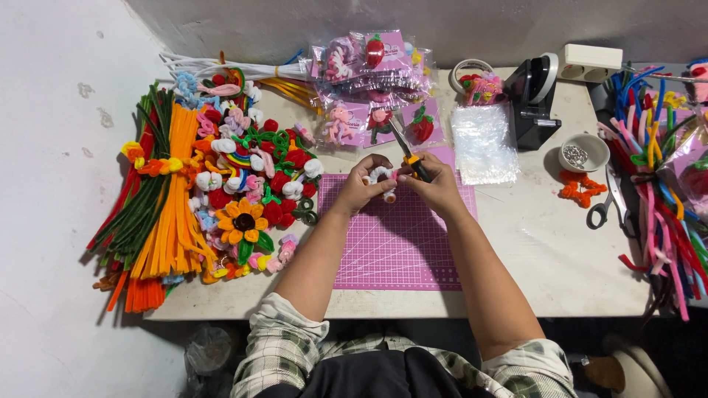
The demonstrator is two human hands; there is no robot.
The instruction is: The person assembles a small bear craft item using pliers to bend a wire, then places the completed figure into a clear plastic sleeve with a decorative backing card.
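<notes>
Over the far part of a pink cutting mat (402, 250), my left hand (363, 188) pinches a small white and pink fuzzy pipe-cleaner figure (382, 179). My right hand (436, 184) touches the same figure and grips small pliers with yellow handles (410, 153), whose tips point away toward the back of the table. Both hands meet at the figure, and the fingers hide most of it.
Left of the mat lie bundles of orange and green pipe cleaners (166, 199) and a heap of finished flowers and figures (251, 184). Bagged figures (372, 70), clear bags (483, 141), a tape dispenser (535, 99), a small bowl (582, 153), scissors (608, 199) and mixed-colour pipe cleaners (660, 191) lie behind and right.
</notes>
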